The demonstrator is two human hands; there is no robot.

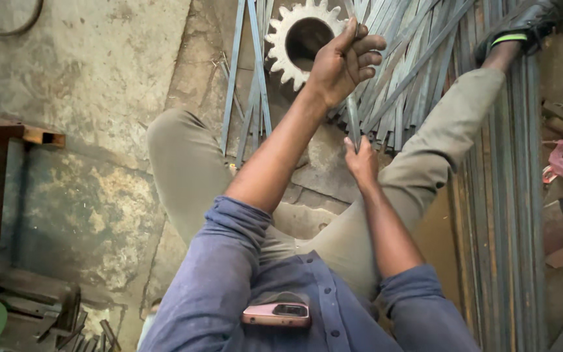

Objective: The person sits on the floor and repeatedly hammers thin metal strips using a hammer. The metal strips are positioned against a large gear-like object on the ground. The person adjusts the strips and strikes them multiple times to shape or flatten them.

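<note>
Soft, even daylight, brightest on the concrete floor (99, 72) at upper left; the lower left corner falls dim. Shadows are faint and diffuse, with no hard glare. Wide-angle distortion bows the steel strips (509, 195) at the right edge. Focus is fairly sharp centrally; the shirt (333, 306) nearest the lens looks slightly soft.

A metal workshop is showing itself: flat steel strips (418, 58) are lying stacked beside a large sprocket (302, 40) on stained concrete floor (99, 78).
</note>
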